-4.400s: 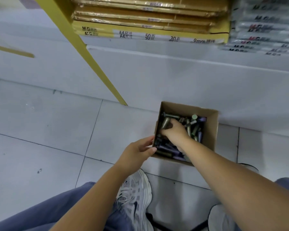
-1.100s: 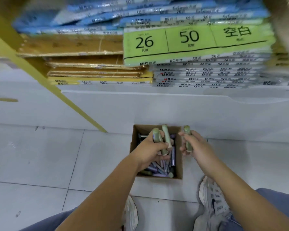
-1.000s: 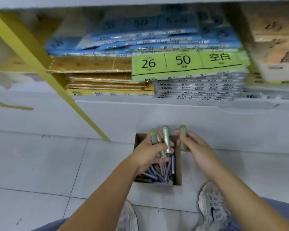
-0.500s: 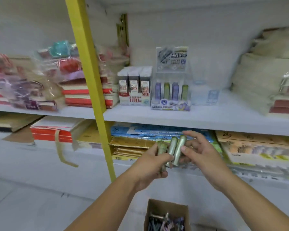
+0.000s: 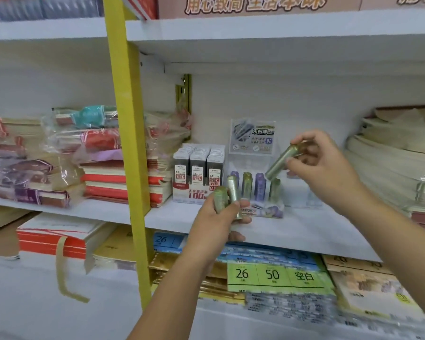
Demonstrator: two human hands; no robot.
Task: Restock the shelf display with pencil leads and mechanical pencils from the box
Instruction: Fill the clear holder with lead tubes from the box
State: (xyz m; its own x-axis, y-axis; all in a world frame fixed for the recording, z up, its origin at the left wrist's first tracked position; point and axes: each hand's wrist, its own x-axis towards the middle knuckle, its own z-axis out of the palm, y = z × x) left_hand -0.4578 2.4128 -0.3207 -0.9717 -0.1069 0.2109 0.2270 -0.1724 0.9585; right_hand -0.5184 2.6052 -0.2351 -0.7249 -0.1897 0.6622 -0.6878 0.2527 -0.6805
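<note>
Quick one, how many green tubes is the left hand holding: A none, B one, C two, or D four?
C: the left hand grips two green tubes side by side in front of the display stand, while the right hand pinches a third tube tilted above it.

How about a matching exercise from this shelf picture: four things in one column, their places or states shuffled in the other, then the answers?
Column A
1. left hand
2. right hand
3. clear display stand
4. grey lead boxes

Column B
a. stand on the shelf, left of the display
b. pinches one tilted green tube
c. holds a row of upright purple and green tubes
d. grips two green tubes upright

Pairs: 1-d, 2-b, 3-c, 4-a
</note>
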